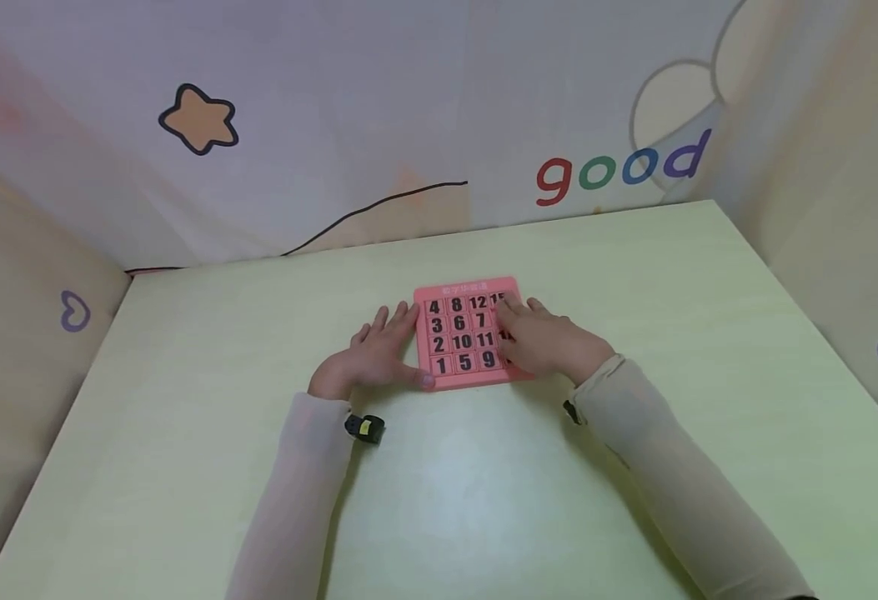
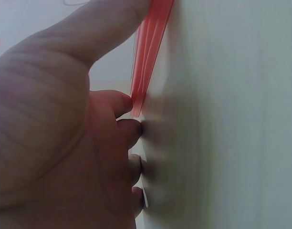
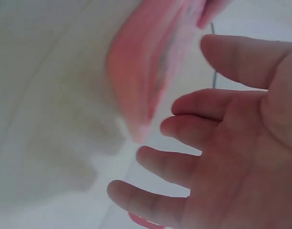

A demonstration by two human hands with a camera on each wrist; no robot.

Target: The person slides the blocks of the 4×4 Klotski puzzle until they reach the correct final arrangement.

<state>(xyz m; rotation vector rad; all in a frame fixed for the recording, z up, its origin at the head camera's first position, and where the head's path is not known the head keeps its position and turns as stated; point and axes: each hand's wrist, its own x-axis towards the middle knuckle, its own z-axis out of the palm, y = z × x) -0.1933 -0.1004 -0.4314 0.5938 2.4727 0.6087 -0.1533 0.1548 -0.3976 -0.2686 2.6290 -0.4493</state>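
A pink number slide puzzle (image 1: 476,382) lies flat on the table, with black numbers on its square tiles. My left hand (image 1: 378,354) rests at its left side, thumb against the near left corner and the other fingers spread along the left edge. In the left wrist view, the thumb and a fingertip touch the puzzle's pink side (image 2: 153,43). Over the puzzle's right part is my right hand (image 1: 551,340), hiding several right-hand tiles. Its fingers look loosely extended in the right wrist view, apart from the blurred pink puzzle (image 3: 131,71).
The pale green table (image 1: 183,433) extends around the puzzle. A printed curtain (image 1: 333,108) with a star and the word "good" hangs behind it, and cloth panels stand at both sides. A black band (image 1: 366,428) is on the left wrist.
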